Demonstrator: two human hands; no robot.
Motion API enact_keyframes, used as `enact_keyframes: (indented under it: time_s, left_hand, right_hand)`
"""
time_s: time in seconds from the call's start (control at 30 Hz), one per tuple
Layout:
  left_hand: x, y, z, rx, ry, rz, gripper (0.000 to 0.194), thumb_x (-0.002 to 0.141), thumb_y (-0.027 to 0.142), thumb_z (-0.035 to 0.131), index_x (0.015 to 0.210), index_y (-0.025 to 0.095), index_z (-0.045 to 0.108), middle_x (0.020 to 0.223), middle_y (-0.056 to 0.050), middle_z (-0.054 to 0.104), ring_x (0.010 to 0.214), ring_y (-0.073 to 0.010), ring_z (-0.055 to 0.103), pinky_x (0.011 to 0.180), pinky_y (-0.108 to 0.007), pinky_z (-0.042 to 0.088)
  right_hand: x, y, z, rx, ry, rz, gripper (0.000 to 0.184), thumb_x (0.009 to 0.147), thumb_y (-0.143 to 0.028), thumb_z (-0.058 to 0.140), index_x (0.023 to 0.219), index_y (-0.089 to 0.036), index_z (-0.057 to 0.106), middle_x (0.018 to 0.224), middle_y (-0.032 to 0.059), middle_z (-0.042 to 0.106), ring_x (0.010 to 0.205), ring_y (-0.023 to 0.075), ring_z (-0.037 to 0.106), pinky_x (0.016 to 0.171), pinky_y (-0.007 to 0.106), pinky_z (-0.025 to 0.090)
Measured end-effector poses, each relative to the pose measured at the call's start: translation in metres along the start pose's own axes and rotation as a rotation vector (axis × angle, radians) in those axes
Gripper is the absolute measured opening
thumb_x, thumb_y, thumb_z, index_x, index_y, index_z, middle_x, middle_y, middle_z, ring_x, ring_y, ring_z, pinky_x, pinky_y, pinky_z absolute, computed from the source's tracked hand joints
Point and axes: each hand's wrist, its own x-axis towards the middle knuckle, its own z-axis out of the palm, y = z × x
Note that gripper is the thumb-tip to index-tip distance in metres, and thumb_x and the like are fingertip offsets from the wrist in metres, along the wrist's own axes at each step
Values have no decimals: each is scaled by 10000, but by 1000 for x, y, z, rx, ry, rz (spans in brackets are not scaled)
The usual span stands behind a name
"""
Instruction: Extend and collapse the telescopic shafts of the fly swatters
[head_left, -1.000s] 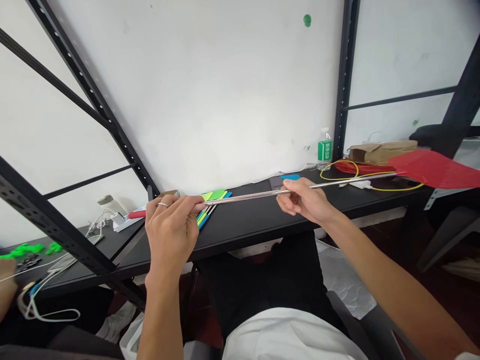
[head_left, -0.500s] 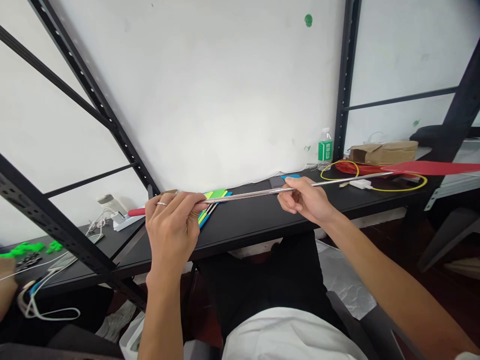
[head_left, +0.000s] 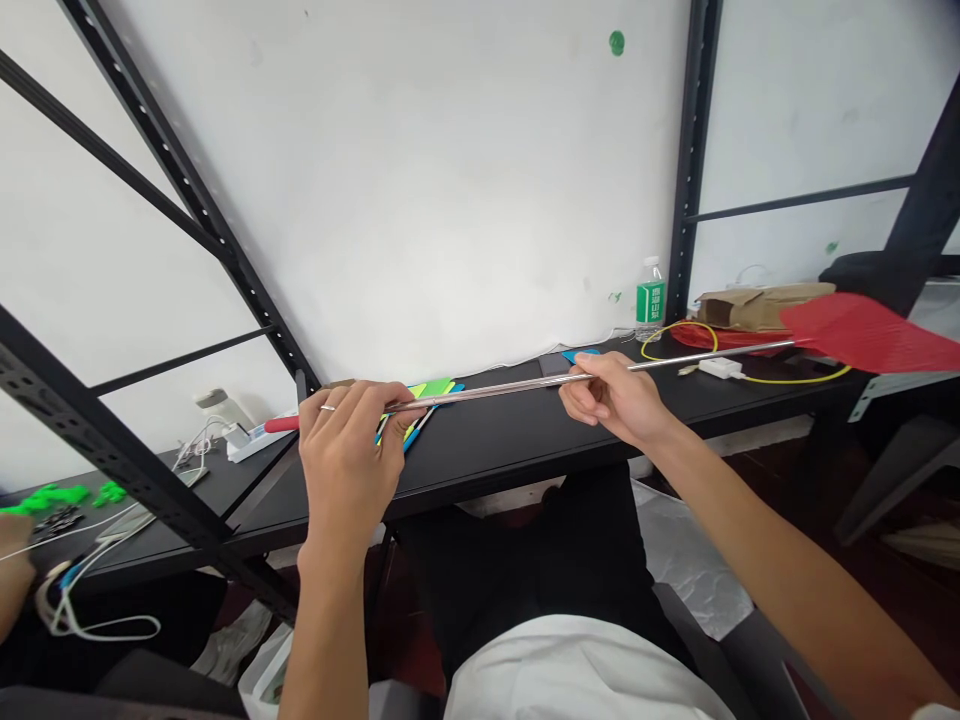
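Observation:
I hold a long fly swatter level above the black table [head_left: 510, 445]. Its metal rod [head_left: 495, 389] runs from left to right, and its red mesh head [head_left: 862, 333] hangs out over the right end of the table. My left hand [head_left: 352, 455], with a ring on one finger, is closed round the rod near the red handle end [head_left: 281, 424]. My right hand [head_left: 611, 400] pinches the rod further along, about its middle. Under my left hand lie several more swatters [head_left: 424, 400] with green, yellow and blue heads.
A water bottle [head_left: 649, 297], a yellow cable loop [head_left: 742, 360], a white charger [head_left: 718, 368] and a brown paper bag [head_left: 757, 305] sit at the table's back right. Black rack posts [head_left: 694, 160] frame the desk. A power strip [head_left: 247, 440] and green parts [head_left: 52, 497] lie left.
The swatter has been twisted about its rod: the red head went from flat-on to edge-on and now shows its face again. My left hand shifted slightly right along the handle.

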Motion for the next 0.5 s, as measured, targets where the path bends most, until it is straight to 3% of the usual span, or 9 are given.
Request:
enact_keyframes:
  time_s: [0.27, 0.43, 0.5]
  left_hand:
    - [0, 0, -3, 19, 9, 28, 141, 993, 263, 563, 877, 257, 643, 825, -17, 742, 775, -220, 609, 920, -431, 390]
    - [0, 1, -3, -2, -42, 11, 135, 953, 352, 636, 1050, 260, 654, 900, -47, 740, 858, -248, 637, 968, -445, 391]
    - [0, 2, -2, 1, -19, 3, 134, 938, 349, 660, 1030, 253, 654, 893, -47, 735, 851, -246, 641, 966, -441, 400]
  right_hand:
    - [0, 1, 1, 14, 10, -2, 575, 970, -394, 533, 446, -164, 576, 360, -20, 314, 403, 130, 405, 460, 284, 285]
    - [0, 1, -1, 19, 23, -19, 555, 975, -385, 532, 466, -165, 575, 371, -30, 309, 400, 123, 400, 467, 281, 288]
    - [0, 0, 0, 15, 19, -17, 557, 980, -380, 524, 467, -167, 568, 373, -33, 300, 401, 122, 402, 468, 279, 286]
